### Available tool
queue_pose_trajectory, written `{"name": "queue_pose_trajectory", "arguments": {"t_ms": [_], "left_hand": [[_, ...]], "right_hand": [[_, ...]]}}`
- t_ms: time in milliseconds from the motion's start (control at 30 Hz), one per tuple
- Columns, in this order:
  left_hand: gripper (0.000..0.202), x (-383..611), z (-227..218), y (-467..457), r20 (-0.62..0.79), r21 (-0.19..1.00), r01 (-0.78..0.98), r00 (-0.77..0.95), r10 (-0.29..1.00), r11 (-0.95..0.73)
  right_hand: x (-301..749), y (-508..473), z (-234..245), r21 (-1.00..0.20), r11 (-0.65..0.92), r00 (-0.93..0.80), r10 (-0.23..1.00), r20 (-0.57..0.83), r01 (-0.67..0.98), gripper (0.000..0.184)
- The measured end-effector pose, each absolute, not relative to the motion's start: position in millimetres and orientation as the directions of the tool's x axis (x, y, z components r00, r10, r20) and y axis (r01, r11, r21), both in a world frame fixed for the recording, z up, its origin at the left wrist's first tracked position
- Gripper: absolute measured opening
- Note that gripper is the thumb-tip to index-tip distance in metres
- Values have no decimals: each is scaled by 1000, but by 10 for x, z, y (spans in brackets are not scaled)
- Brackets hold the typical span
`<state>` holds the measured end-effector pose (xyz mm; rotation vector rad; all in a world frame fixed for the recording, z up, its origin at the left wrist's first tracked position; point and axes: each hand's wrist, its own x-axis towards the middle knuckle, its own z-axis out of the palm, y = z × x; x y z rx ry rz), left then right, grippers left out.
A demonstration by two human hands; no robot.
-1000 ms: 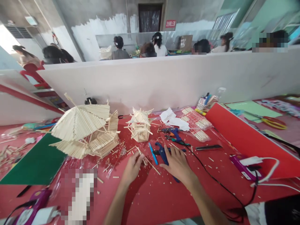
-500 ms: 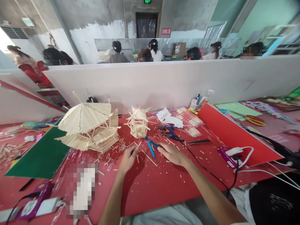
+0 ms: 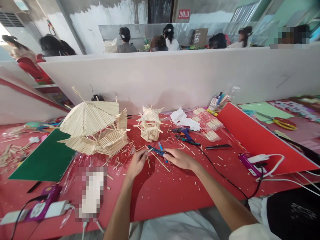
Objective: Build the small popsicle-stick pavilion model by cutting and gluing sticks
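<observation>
My left hand (image 3: 137, 162) is closed in a pinch on a thin wooden stick (image 3: 149, 151) over the red table. My right hand (image 3: 180, 158) grips blue-handled pliers or cutters (image 3: 157, 150), whose jaws lie at the stick close to my left fingertips. Whether the jaws are closed on the stick I cannot tell. Just beyond the hands stands a small pavilion model (image 3: 150, 126) built of sticks. To its left is a larger stick pavilion (image 3: 93, 128) with a broad slatted roof. Loose sticks and short offcuts lie around both hands.
A glue gun (image 3: 185, 134) with a black cord rests right of the small pavilion, near bagged sticks (image 3: 208, 124). A red board (image 3: 262, 143) leans at right, a green board (image 3: 45, 158) lies left. Purple power strips (image 3: 250, 165) sit both sides. A white partition (image 3: 175, 76) stands behind.
My right hand has brought the tool's jaws left, up to the stick at my left fingers. The camera view has tilted down slightly.
</observation>
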<state>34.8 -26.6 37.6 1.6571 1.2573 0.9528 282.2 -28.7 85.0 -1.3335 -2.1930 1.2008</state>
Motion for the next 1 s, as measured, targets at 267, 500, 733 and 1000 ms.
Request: {"name": "queue_pose_trajectory", "arguments": {"t_ms": [267,500,733,1000], "left_hand": [[39,351,365,-255,106,928,333,194,975,-167],[41,354,359,-267,111,914,368,172,979,-169],[40,359,402,-288,131,914,360,171,977,-185],[43,380,471,-323,183,880,421,130,974,-221]], "right_hand": [[2824,-298,873,-768,240,-511,849,-130,594,33],[2789,-327,933,-739,265,-495,862,-106,620,33],[2783,-333,919,-689,313,-507,857,-93,654,33],[2754,-347,948,-679,358,-521,852,-42,641,33]]}}
